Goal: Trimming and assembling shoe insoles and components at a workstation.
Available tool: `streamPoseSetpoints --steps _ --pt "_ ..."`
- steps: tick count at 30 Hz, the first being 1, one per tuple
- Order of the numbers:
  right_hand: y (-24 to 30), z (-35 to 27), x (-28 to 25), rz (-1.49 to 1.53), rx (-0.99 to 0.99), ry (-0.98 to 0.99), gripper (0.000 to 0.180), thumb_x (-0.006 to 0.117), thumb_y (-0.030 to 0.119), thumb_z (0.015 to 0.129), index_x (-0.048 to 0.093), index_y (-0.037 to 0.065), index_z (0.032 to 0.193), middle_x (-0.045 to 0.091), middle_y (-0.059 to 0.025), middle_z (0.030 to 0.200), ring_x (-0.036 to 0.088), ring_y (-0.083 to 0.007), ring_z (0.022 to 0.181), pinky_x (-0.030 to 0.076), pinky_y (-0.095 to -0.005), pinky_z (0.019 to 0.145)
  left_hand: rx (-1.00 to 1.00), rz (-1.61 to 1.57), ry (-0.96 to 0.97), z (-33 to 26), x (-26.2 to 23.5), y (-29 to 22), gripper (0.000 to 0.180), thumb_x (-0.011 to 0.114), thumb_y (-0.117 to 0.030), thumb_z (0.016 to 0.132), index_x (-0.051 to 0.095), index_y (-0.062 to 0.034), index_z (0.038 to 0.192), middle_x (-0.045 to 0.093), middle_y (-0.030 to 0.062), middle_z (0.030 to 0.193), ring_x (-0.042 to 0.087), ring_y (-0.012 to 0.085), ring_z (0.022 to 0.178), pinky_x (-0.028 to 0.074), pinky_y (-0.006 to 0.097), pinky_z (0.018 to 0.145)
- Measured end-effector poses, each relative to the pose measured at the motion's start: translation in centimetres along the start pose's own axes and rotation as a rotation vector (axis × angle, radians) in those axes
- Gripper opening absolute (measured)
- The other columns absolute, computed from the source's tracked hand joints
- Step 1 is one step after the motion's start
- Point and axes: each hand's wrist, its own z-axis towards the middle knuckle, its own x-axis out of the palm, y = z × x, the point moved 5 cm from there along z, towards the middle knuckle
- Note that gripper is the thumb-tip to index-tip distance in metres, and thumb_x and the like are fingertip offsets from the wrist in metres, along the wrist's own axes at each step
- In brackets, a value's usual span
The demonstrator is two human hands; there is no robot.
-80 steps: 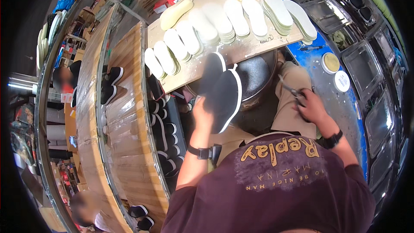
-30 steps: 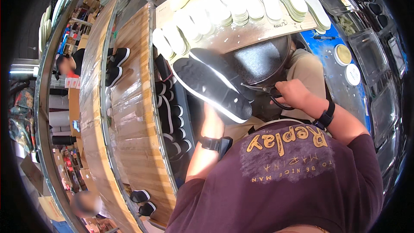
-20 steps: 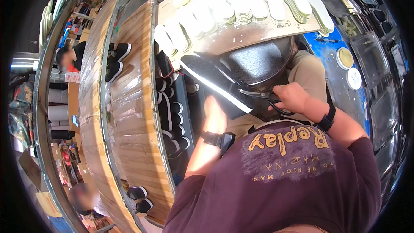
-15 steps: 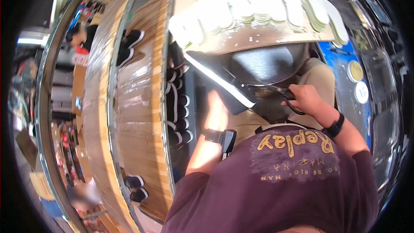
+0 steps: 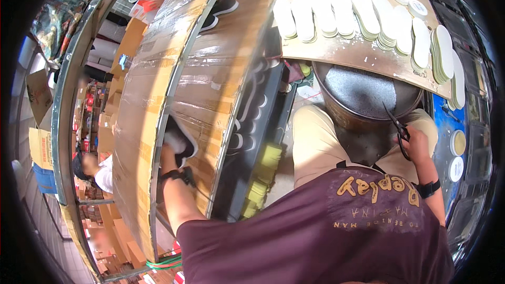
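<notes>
At my left, my left arm reaches out to the shelf rack. My left hand [image 5: 168,159] is closed on a black slip-on shoe [image 5: 180,139] with a white sole edge, at the shelf. The rack's edge partly hides the fingers and the shoe. Over my right thigh, my right hand [image 5: 417,144] grips the handles of black scissors [image 5: 398,129]. Their long blades point up and away, toward a dark round tub [image 5: 336,100] in front of my knees.
White insoles [image 5: 365,16] lie in stacked rows on a wooden board [image 5: 336,55] partly covering the tub. Plastic-wrapped shelves [image 5: 197,81] hold more black shoes [image 5: 225,5]. Yellow-green pads [image 5: 268,160] lie by the rack. Round tins [image 5: 456,169] stand at right. Two people are beyond the rack.
My left hand has gone from holding a white-soled black shoe over my lap to the shelf at left. The scissors stay in my right hand, pulled back from that shoe. The view has turned left.
</notes>
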Motion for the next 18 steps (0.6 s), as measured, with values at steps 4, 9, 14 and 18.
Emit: streamPoseSetpoints --steps 4,9,14,18 --pt "-2.6 -0.6 -0.6 -0.056 0.062 -0.026 0.047 0.078 0.045 0.069 0.059 0.003 0.078 0.061 -0.0157 0.067 0.06 -0.037 0.065 0.045 -0.0438 0.059 0.139 0.112 -0.009 -0.9 0.9 8.6 0.032 0.053 -0.013 0.081 0.065 0.0045 0.105 0.06 0.0289 0.114 0.057 0.0436 0.109 0.048 0.048 0.091" --pt "-7.1 -6.8 -5.9 -0.256 0.462 -0.047 0.047 0.078 0.046 0.069 0.061 0.003 0.078 0.065 -0.0201 0.078 0.063 -0.0402 0.075 0.049 -0.0448 0.066 0.08 -0.071 0.216 -3.0 -1.2 -19.4 0.023 0.054 -0.007 0.084 0.067 -0.0025 0.102 0.065 0.0231 0.105 0.062 0.0388 0.098 0.049 0.045 0.086" --pt "-16.5 -18.0 -6.1 -0.363 0.845 0.048 0.03 0.073 0.023 0.072 0.064 0.003 0.093 0.067 -0.0219 0.092 0.064 -0.0386 0.091 0.052 -0.045 0.08 0.573 -0.673 0.081 -9.2 -6.3 -39.8 0.02 0.058 -0.007 0.081 0.069 -0.0001 0.096 0.067 0.0211 0.093 0.063 0.037 0.089 0.05 0.044 0.081" --pt "-19.2 -29.5 -4.6 -0.381 1.129 0.251 0.042 0.078 0.021 0.067 0.065 0.005 0.103 0.066 -0.0204 0.104 0.064 -0.0346 0.101 0.053 -0.0422 0.086 0.965 -0.983 0.049 -18.9 -9.7 -54.5 0.021 0.06 -0.004 0.076 0.07 -0.0013 0.095 0.067 0.0186 0.095 0.063 0.0365 0.089 0.049 0.044 0.083"
